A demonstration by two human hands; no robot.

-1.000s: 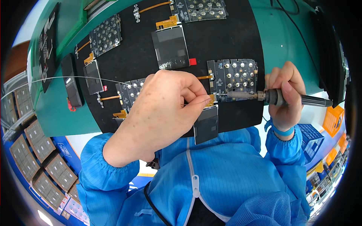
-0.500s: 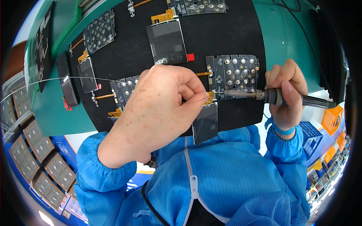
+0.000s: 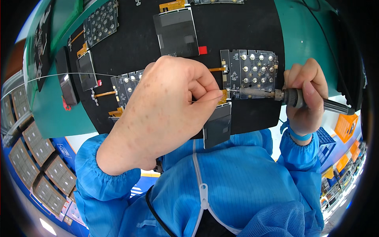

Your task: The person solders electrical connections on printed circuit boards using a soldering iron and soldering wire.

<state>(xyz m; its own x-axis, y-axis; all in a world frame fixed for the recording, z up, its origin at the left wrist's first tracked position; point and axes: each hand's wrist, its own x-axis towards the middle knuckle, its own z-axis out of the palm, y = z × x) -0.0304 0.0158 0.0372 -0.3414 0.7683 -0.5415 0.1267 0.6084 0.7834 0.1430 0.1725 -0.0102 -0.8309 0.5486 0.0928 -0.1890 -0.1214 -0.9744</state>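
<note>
My right hand [image 3: 308, 94] is closed around a soldering iron [image 3: 258, 93], held nearly level with its tip pointing left. The tip meets the lower left corner of a black circuit board [image 3: 252, 71] with rows of round silver contacts, where an orange flex cable [image 3: 225, 96] joins it. Below hangs a small dark display [image 3: 218, 128], attached to that cable. Thumb and forefinger of my left hand [image 3: 173, 102] pinch thin solder wire [image 3: 98, 74], its end close to the iron's tip. The wire runs out past the hand to the left. My left hand partly hides another board [image 3: 126, 87].
A black mat [image 3: 252, 118] lies on the green work surface [image 3: 296, 43]. Farther off are another display [image 3: 177, 33], a board at upper left [image 3: 101, 23] and a dark phone-like slab [image 3: 66, 77]. Dark equipment [image 3: 349, 59] stands at the right edge.
The boards and mat sit slightly higher in the picture. Both hands keep their grips, and the iron's tip stays at the cable joint.
</note>
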